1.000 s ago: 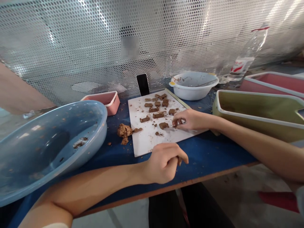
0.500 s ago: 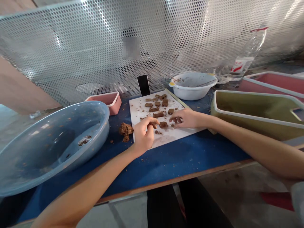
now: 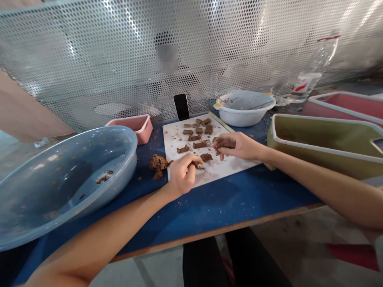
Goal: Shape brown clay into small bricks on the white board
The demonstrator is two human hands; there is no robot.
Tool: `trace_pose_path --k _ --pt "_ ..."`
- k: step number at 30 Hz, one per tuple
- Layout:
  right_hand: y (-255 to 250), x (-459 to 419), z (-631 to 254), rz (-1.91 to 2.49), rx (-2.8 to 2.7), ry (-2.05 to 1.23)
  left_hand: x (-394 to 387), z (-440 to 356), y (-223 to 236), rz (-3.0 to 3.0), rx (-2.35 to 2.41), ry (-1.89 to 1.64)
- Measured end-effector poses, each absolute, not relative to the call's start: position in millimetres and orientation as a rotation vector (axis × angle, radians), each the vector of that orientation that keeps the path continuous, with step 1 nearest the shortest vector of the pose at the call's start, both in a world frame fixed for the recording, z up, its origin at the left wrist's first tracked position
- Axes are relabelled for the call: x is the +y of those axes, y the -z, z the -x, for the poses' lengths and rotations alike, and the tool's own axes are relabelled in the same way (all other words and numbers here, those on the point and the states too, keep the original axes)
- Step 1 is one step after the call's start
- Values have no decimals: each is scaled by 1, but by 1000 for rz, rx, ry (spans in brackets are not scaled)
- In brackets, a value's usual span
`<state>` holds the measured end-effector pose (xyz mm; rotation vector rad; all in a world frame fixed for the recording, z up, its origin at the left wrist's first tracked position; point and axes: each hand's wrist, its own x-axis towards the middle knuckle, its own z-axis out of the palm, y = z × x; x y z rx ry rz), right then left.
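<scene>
My left hand (image 3: 183, 174) rests at the near left part of a white board (image 3: 230, 166), its fingers curled towards the thumb; a brown bit shows by the fingertips, but what they hold cannot be made out. Just right of those fingertips lies a shaped brown clay piece (image 3: 206, 157). Over the board's right side hovers my right hand (image 3: 235, 145), fingers bent and apart, the tips smeared brown. Several small clay pieces, among them a bar-shaped one (image 3: 200, 145), lie in loose rows farther back. A crumbly clay lump (image 3: 158, 163) sits left of the board.
A big blue basin (image 3: 119, 187) stands at left, with a pink box (image 3: 144, 133) behind it. Behind the board are a phone (image 3: 181, 107) and a white basin (image 3: 242, 116). An olive bin (image 3: 317, 155) and a bottle (image 3: 308, 83) stand right. Perforated metal closes off the back.
My right hand has lifted slightly and turned, its fingers now pointing more downward. My left hand has shifted slightly towards me, uncovering a clay piece behind it.
</scene>
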<state>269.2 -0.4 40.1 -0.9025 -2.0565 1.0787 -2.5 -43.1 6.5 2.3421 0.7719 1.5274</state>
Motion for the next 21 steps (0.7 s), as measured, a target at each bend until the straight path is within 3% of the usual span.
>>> trace_pose_path --k 6,21 --pt "-39 -1 -263 873 -1894 -1180 -45 3 -8 -2340 804 -1482" --pt "-39 -5 -260 897 -1916 -960 -45 4 -9 -2360 768 -1455"
